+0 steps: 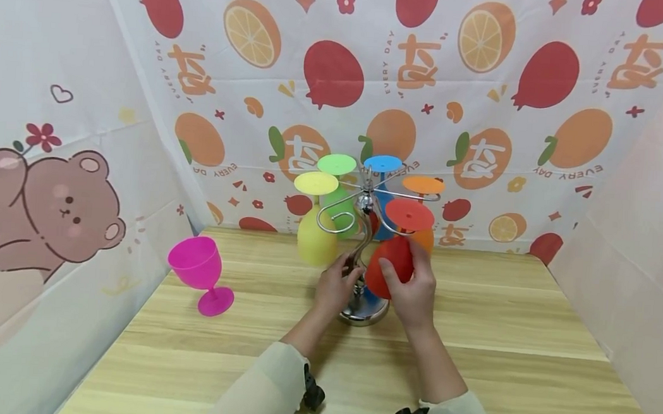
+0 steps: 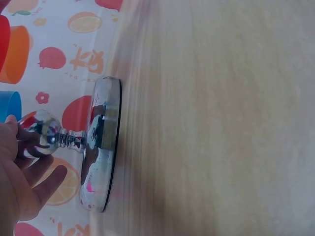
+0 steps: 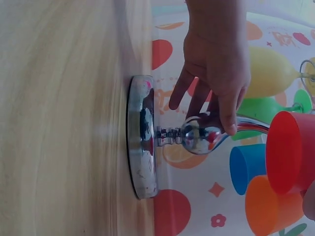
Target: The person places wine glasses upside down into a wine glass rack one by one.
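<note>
A chrome goblet stand [image 1: 363, 315] with curled wire arms rises from a round base. My left hand [image 1: 334, 289] grips its stem just above the round knob, thumb and fingers around the metal in the right wrist view. In my right hand [image 1: 419, 295] is a red goblet [image 1: 380, 274], upside down, held by its bowl between thumb and fingers; its flat foot is up at a front arm of the stand. Yellow [image 1: 314, 239], green [image 1: 336, 164], blue [image 1: 383, 164] and orange [image 1: 422, 185] goblets hang upside down from the other arms.
A magenta goblet [image 1: 196, 263] stands apart on the left of the wood-grain table [image 1: 507, 319], slightly tilted in the head view. Fruit-printed cloth [image 1: 337, 119] hangs behind the table, and a cloth with a bear [image 1: 75, 207] hangs on the left.
</note>
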A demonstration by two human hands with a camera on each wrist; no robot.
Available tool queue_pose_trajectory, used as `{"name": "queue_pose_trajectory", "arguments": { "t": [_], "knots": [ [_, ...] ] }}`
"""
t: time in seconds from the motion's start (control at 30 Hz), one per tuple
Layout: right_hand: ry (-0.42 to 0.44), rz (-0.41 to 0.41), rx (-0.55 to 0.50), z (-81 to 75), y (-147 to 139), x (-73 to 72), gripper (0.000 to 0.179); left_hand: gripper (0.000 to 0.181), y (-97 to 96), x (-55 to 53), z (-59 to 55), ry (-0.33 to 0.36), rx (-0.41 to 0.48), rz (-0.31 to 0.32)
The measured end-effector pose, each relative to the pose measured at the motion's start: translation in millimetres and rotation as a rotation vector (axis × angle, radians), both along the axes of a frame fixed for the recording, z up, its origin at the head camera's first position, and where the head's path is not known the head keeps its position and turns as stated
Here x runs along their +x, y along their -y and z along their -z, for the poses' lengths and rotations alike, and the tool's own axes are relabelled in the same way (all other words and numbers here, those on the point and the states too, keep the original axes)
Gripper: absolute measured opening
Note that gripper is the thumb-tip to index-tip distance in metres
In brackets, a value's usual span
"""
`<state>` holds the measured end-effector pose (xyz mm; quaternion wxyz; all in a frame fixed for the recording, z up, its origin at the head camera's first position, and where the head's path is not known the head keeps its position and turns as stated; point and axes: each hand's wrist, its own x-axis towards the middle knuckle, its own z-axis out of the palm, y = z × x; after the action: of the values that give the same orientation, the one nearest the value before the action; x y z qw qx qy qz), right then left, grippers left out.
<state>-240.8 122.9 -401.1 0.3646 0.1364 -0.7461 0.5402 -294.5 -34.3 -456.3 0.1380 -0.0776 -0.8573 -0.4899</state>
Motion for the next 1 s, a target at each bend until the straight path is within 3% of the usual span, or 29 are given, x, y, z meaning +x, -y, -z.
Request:
{"name": "queue_pose_trajectory", "arguments": {
  "t": [0.1, 0.3, 0.5, 0.73, 0.9, 1.0],
  "knots": [
    [0.010, -0.010, -0.010, -2.9, 3.7, 0.6, 0.059, 0.031, 2.6, 0.7, -1.1, 0.030, -0.002, -0.003],
    [0.025, -0.030, -0.014, -22.8, 11.2, 18.0, 0.054, 0.036, 7.0, 6.0, -5.6, 0.077, 0.016, 0.004],
    [0.014, -0.065, -0.039, -26.9, 11.7, 21.3, 0.053, 0.045, 9.6, 14.8, -10.2, 0.035, -0.094, 0.019],
    [-0.006, -0.068, -0.057, -24.9, 7.9, 19.5, 0.054, 0.043, 22.5, 40.6, -22.8, 0.057, -0.185, 0.089],
    [-0.005, -0.079, -0.066, -23.5, 6.9, 20.3, 0.054, 0.025, 43.8, 65.0, -34.1, 0.074, -0.364, 0.174],
    [-0.010, -0.091, -0.063, -23.6, 7.8, 20.3, 0.054, 0.017, 59.6, 78.1, -41.9, 0.017, -0.453, 0.219]
  ]
}}
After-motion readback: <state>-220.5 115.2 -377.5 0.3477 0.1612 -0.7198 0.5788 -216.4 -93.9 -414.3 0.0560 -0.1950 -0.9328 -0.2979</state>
